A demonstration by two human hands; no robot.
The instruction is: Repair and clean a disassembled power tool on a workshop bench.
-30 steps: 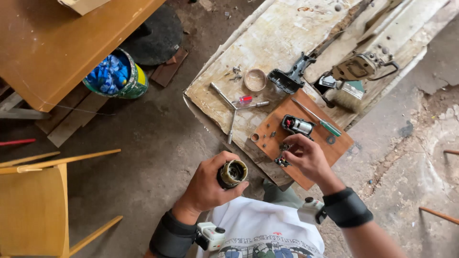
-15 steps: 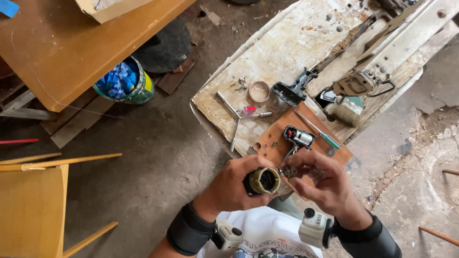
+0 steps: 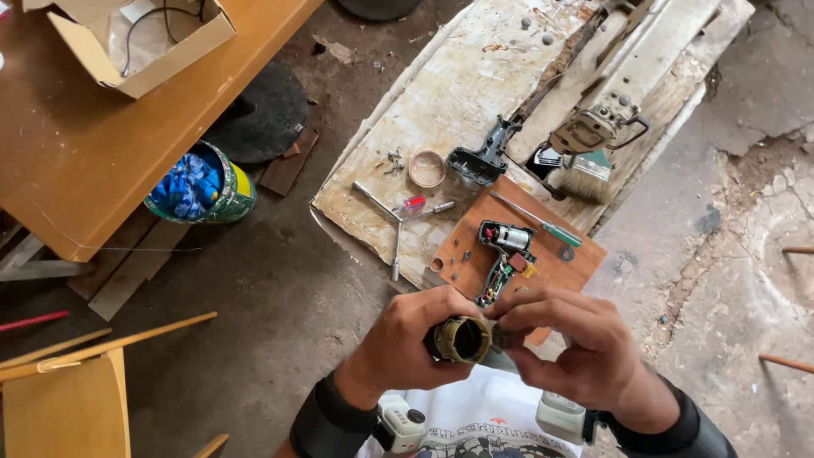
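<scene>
Rough workshop: tool-strewn worn board (image 3: 475, 102), screwdriver (image 3: 543, 222), brush (image 3: 583, 176), cracked concrete floor (image 3: 280, 280).

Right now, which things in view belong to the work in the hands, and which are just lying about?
In hand:
left hand gripping the olive hollow cylindrical housing
right hand pinching at its rim
small electric motor with wires on the brown wooden board
green-handled screwdriver

Lying about:
bristle paintbrush
tin of blue scraps
open cardboard box
yellow wooden chair
</scene>
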